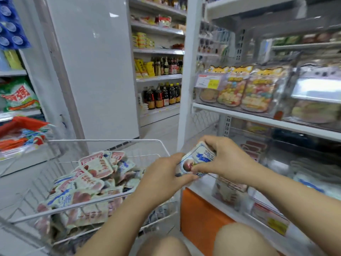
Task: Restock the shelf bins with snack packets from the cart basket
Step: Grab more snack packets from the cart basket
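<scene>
Aisle with pale floor [162,130], stocked shelves [258,121].
Right of cart basket [103,140], left hand [162,174] and right hand [227,161] pinch snack packets [197,159], long axis rising rightward.

A tall glossy white panel [96,71] fills the middle. Behind it, white back shelving [158,77] carries dark glass sauce bottles [162,96] on its lower levels and stacked yellow packets [143,40] higher up. At the left edge sit a blue plastic-wrapped pack [11,24], a green-and-white bag with red characters [18,95] and a red tray [24,124]. On the right-hand shelf stand cat-topped clear pouches [256,89], with an orange base panel [199,215] below
</scene>
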